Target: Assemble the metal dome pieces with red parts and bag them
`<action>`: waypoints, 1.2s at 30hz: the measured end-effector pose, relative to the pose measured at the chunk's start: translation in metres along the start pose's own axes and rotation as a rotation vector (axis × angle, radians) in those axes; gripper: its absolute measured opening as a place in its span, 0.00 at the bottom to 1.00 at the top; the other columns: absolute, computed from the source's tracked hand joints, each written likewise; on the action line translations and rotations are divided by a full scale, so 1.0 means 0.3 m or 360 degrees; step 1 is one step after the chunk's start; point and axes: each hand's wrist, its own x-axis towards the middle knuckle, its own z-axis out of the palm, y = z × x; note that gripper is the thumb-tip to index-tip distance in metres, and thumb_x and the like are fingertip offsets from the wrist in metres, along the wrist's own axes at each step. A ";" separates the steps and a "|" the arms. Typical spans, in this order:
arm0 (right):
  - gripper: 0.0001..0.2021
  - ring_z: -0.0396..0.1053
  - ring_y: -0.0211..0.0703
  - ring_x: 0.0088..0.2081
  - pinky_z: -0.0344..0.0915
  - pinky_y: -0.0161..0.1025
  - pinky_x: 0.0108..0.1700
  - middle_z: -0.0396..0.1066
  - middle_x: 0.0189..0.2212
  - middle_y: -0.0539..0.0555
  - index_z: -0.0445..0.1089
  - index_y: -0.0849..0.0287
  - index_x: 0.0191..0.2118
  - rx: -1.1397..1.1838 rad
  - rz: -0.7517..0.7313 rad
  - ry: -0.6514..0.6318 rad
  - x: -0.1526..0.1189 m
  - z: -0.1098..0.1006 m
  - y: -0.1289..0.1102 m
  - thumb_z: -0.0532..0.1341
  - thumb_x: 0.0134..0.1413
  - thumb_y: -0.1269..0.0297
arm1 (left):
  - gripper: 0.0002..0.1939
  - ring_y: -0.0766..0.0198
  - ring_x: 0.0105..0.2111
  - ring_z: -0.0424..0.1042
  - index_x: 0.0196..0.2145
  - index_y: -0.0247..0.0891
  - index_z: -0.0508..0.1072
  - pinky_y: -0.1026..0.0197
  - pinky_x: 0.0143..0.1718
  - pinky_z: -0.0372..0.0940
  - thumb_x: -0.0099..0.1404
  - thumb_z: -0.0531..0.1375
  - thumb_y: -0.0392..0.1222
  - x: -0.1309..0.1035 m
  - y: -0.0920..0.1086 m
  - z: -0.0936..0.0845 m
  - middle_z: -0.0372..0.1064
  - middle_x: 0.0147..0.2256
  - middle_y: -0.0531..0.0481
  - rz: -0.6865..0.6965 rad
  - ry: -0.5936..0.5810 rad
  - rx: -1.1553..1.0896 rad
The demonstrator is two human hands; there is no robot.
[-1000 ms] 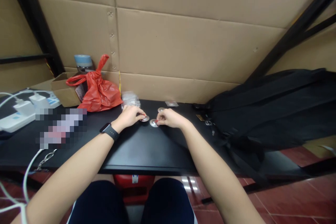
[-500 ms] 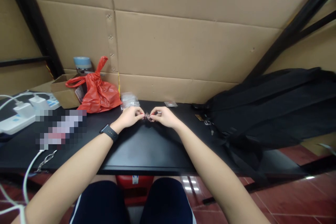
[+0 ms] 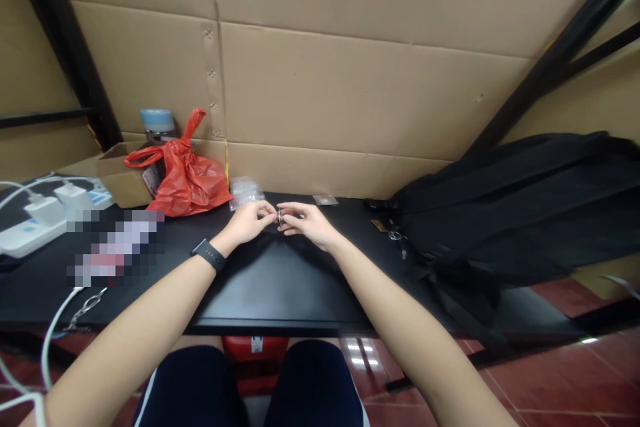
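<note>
In the head view, a small shiny metal piece (image 3: 280, 216), ring-like in outline, sits between my fingertips above the black table; its exact kind is too small to make out. My left hand (image 3: 249, 221), below a black wristband, pinches it between thumb and forefinger from the left. From the other side, the thumb and fingers of my right hand (image 3: 311, 224) close on the same piece, with the forefinger stretched along its top. Part of the piece is hidden by the fingers. Just behind my left hand lie some small clear plastic bags (image 3: 245, 191).
A knotted red plastic bag (image 3: 193, 180), a cardboard box (image 3: 125, 180) and a white power strip (image 3: 30, 233) stand left. Nearer is a blurred-out flat object (image 3: 120, 247) with a cable. A black backpack (image 3: 525, 207) fills the right. One small clear packet (image 3: 326, 200) lies behind my right hand.
My right hand's fingers have shifted left and extended around the small metal piece, which now shows a ring-like outline. My left hand has barely moved.
</note>
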 end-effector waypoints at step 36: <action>0.24 0.74 0.39 0.34 0.72 0.39 0.40 0.75 0.46 0.58 0.71 0.59 0.51 -0.0600 -0.0342 0.0427 0.031 -0.153 0.002 0.67 0.45 0.64 | 0.05 0.55 0.41 0.72 0.32 0.40 0.73 0.55 0.44 0.53 0.62 0.59 0.43 0.001 -0.015 -0.114 0.78 0.36 0.49 0.0115 0.0208 0.0987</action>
